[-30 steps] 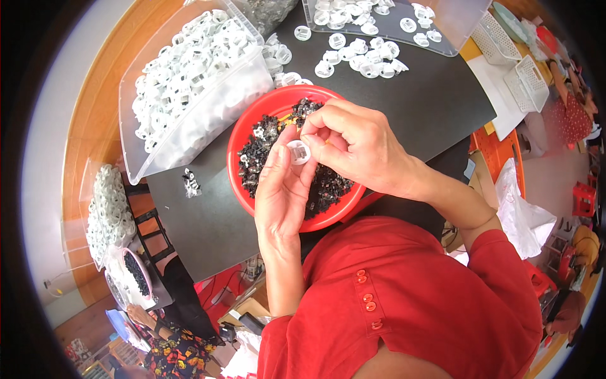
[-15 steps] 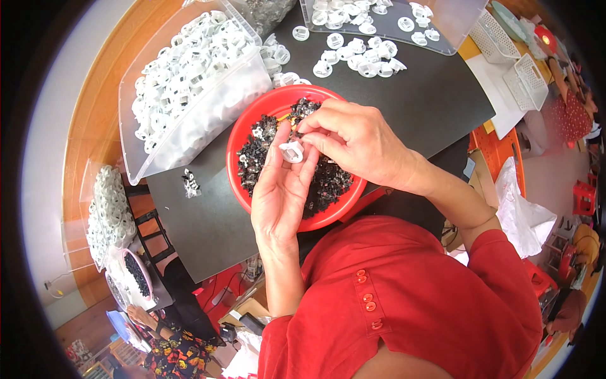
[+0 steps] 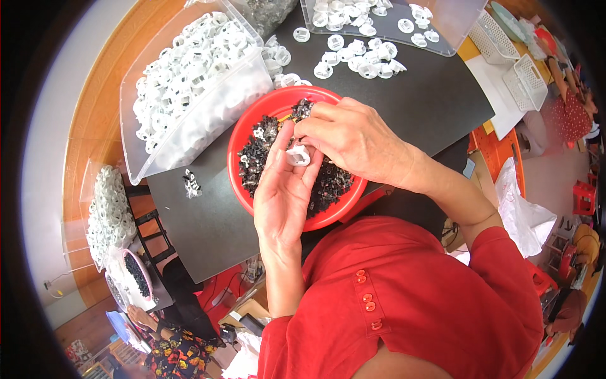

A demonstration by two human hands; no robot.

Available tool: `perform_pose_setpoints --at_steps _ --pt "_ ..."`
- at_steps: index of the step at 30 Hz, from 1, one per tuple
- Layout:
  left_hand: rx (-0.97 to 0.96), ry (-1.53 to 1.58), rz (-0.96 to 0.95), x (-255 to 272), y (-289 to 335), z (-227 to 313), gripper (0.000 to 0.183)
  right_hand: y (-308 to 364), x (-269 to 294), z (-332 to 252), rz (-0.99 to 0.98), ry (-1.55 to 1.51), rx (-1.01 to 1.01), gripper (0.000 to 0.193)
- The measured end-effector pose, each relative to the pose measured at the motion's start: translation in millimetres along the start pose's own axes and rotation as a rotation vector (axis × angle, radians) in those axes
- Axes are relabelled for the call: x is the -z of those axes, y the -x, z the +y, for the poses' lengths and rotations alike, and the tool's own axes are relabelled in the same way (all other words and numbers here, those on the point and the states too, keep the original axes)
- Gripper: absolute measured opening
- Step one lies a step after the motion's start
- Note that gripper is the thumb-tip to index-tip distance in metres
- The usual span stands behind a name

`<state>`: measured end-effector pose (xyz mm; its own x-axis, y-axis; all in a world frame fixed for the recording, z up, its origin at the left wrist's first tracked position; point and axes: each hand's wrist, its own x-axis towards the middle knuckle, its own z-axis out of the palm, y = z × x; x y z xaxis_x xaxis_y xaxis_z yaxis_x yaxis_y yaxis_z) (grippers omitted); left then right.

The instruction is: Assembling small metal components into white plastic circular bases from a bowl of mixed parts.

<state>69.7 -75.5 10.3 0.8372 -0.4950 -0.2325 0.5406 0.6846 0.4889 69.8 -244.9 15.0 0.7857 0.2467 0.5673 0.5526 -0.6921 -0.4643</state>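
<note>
My left hand (image 3: 282, 189), palm up over the red basin (image 3: 235, 169), holds a white round plastic part (image 3: 298, 156) at its fingers. Bent over the far side of that part, my right hand (image 3: 350, 140) has its thumb and fingers pinched together; whatever lies between them is hidden. Small black parts (image 3: 328, 189) fill the basin below both hands, with a few clear and whitish bits among them. A bit of yellow shows near the basin's far side.
Left of the basin stands a clear bin (image 3: 189, 136) heaped with white parts. Loose white parts (image 3: 366, 60) lie on the dark table (image 3: 429, 95), before another clear tray (image 3: 451, 44). A small pile of bits (image 3: 192, 183) sits at left. Another person's hand (image 3: 142, 317) shows lower left.
The white part has turned in my left fingers, from an upright frame side to a rounded cup-like side. My right fingers have come closer over it and curled more.
</note>
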Motion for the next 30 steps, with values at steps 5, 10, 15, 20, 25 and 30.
perform_pose_setpoints --at_steps 5,10,15,20,25,30 --pt "-0.024 -0.014 0.028 0 -1 2 0.043 -2 -1 -3 0.120 -0.257 -0.100 0.012" --pt "0.025 0.000 0.058 3 -3 -2 0.028 -1 -5 -8 0.255 -0.299 -0.128 0.012" --pt "0.002 -0.026 0.139 5 -6 -6 0.022 6 -1 -11 0.168 -0.089 -0.034 0.025" --pt "-0.026 -0.095 0.158 7 -7 -9 0.014 12 -2 -12 0.151 -0.005 -0.007 0.027" --pt "-0.066 -0.147 0.161 7 -7 -9 0.013 10 -2 -11 0.133 -0.051 -0.015 0.025" --pt "-0.085 -0.241 0.127 6 -5 -7 0.017 2 4 -10 0.110 -0.343 -0.110 0.009"
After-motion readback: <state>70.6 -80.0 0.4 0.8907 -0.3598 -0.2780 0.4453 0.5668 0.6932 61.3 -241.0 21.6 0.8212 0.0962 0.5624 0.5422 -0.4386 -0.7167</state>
